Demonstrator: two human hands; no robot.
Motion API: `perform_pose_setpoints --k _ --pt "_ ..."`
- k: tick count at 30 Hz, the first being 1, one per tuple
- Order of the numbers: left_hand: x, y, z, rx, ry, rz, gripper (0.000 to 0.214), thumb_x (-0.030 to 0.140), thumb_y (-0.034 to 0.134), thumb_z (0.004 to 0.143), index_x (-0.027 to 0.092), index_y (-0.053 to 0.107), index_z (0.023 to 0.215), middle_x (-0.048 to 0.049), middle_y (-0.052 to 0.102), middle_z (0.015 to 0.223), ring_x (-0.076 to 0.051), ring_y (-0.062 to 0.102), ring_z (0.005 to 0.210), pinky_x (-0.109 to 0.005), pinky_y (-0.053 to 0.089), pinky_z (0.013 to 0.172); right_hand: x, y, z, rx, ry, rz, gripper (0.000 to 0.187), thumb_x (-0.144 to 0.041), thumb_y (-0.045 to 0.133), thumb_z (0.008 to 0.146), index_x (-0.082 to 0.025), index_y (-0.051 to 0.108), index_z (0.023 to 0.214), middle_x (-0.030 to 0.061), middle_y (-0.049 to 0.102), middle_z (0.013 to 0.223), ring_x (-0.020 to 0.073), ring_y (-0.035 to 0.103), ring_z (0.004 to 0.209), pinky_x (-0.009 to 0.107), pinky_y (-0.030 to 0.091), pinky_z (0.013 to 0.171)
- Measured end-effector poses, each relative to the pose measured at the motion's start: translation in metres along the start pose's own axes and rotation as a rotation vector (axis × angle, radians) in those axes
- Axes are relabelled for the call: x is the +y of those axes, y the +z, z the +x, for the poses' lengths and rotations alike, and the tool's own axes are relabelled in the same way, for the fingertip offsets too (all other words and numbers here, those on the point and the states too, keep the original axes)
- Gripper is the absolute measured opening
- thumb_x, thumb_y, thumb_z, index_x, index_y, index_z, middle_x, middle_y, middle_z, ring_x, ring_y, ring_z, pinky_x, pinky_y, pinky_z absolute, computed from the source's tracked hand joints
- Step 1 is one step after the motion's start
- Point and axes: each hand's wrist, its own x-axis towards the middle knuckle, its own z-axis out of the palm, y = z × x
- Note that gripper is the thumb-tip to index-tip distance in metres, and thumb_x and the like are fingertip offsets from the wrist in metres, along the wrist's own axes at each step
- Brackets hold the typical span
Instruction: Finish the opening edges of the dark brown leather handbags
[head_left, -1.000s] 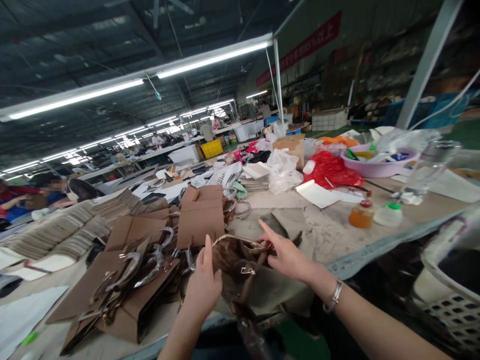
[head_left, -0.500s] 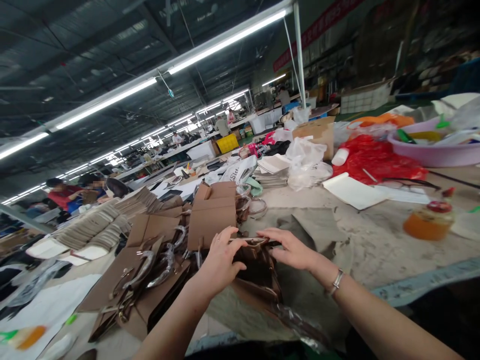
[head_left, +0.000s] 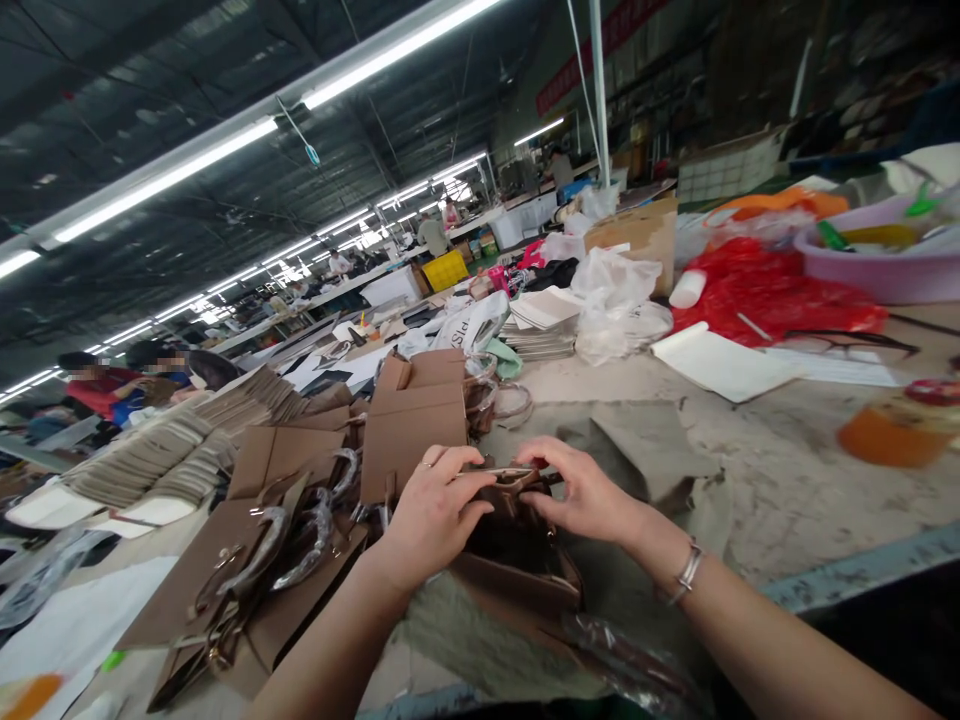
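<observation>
A brown handbag [head_left: 517, 590] lies before me with its mouth open and its dark inside showing. My left hand [head_left: 439, 505] is at the left end of its far rim, fingers over the edge and thumb lower, toward the opening. At the right end of that rim, my right hand [head_left: 581, 490] pinches the edge between thumb and curled fingers. A plastic-wrapped handle [head_left: 637, 655] hangs from the bag's near side. Grey-green cloth [head_left: 652, 450] is spread beneath and behind it. Just left of my left hand are more brown bags [head_left: 412, 430], some with wrapped handles.
Stacked folded pieces [head_left: 142, 460] stand at the left. Beyond the cloth are a clear plastic bag [head_left: 619, 300], a white pad [head_left: 720, 365] and red plastic [head_left: 772, 300]. A jar of amber liquid [head_left: 896, 435] and a lilac basin [head_left: 870, 265] stand right. People sit far left.
My right hand's fingers have curled in and closed on the bag's rim, where they were straighter before. My left hand stays at the rim. The view has shifted slightly.
</observation>
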Motion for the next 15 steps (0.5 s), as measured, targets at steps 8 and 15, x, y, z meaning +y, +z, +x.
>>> perform_pose_setpoints --k 8,15 --pt "-0.002 0.006 0.002 -0.056 -0.036 0.057 0.006 0.022 0.06 0.083 0.019 0.064 0.08 -0.0038 0.055 0.096 -0.019 0.048 0.088 -0.033 0.042 0.079 0.006 0.003 -0.003 -0.017 -0.117 0.002 0.024 -0.001 0.055 0.075 -0.021 0.06 0.088 0.0068 0.052 0.112 0.0175 0.053 0.102 0.032 0.046 0.088" --pt "-0.002 0.011 -0.004 -0.144 -0.026 -0.008 0.013 0.019 0.049 0.088 0.019 0.059 0.081 -0.0013 0.06 0.086 -0.014 0.056 0.079 -0.026 0.042 0.071 0.005 0.0 -0.004 -0.053 -0.164 -0.022 0.037 0.001 0.05 0.075 -0.024 0.064 0.1 0.0069 0.05 0.114 0.0171 0.053 0.101 0.031 0.048 0.086"
